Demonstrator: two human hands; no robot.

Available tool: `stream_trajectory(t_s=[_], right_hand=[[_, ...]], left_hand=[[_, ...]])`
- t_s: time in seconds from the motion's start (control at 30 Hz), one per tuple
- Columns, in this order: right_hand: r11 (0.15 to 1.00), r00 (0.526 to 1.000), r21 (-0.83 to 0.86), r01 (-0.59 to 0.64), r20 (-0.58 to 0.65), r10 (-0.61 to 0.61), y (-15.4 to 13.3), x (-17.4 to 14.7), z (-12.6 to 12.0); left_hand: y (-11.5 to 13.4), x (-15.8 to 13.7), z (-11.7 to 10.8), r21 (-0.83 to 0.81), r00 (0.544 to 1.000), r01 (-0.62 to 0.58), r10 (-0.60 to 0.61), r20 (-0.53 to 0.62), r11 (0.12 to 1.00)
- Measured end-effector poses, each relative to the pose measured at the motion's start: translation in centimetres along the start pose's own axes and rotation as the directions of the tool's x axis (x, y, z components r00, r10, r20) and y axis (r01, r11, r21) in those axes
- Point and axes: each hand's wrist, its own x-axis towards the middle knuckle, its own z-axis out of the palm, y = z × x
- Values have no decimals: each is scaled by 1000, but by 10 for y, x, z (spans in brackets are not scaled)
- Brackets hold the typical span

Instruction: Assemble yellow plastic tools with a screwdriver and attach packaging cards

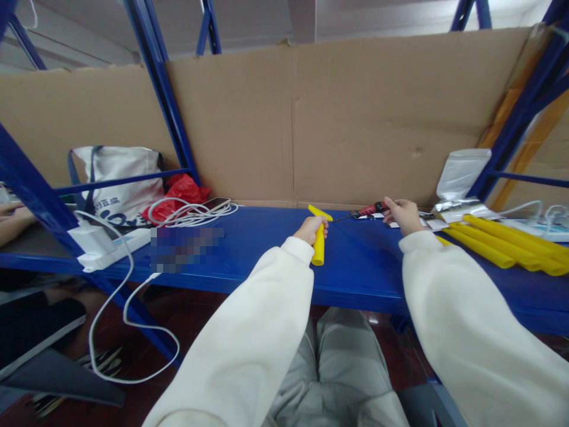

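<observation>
My left hand (311,229) is closed around a yellow T-shaped piece (318,252), a tube with a crossbar at its top, held over the blue shelf (355,261). With closed fingers, my right hand (402,214) grips the end of a screwdriver (372,209) with a red and black handle. The thin shaft points left at the yellow piece, near its crossbar. Whether the tip touches it, I cannot tell. Small white pieces lie on the shelf beneath my right hand.
Several yellow tubes (511,243) lie at the right, by a silvery packet (462,172). At the left are a white power strip (104,252), coiled white cable (186,213), a red plastic bag (189,190) and a cloth bag (122,172). Cardboard (355,118) stands behind. Another person's hand (18,222) shows far left.
</observation>
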Motion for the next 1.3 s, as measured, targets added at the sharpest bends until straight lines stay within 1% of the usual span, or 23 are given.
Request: stream_trajectory(t_s=[0.07, 0.13, 0.27, 0.37, 0.5, 0.77, 0.93, 1.13, 1.3], right_hand=[[1000, 996, -15, 26, -80, -27, 2, 3, -2], [999, 992, 17, 36, -120, -34, 5, 6, -4], [978, 997, 206, 43, -71, -29, 5, 8, -4], [960, 998, 279, 37, -55, -23, 0, 7, -2], [954, 999, 298, 22, -48, -8, -7, 2, 1], [963, 998, 265, 51, 10, -55, -7, 1, 2], [940, 998, 337, 52, 14, -60, -9, -1, 3], [890, 998, 451, 59, -34, -49, -11, -1, 6], [868, 997, 491, 74, -12, -78, -11, -1, 6]], left_hand=[[-1, 2, -1, 9, 1000, 9, -8, -21, 1000], [-2, 4, -3, 8, 999, 15, -15, -32, 1000], [-3, 6, -4, 33, 999, 22, -21, -31, 999], [-3, 7, -4, 50, 1000, 23, -23, -16, 998], [-4, 8, -4, 41, 1000, 23, -23, 0, 999], [-3, 7, -4, 35, 1000, 17, -17, -4, 999], [-3, 6, -3, 39, 1000, 16, -16, -2, 999], [-3, 7, -3, 49, 1000, 8, -8, 1, 999], [-2, 6, -3, 64, 1000, 22, -22, -7, 998]])
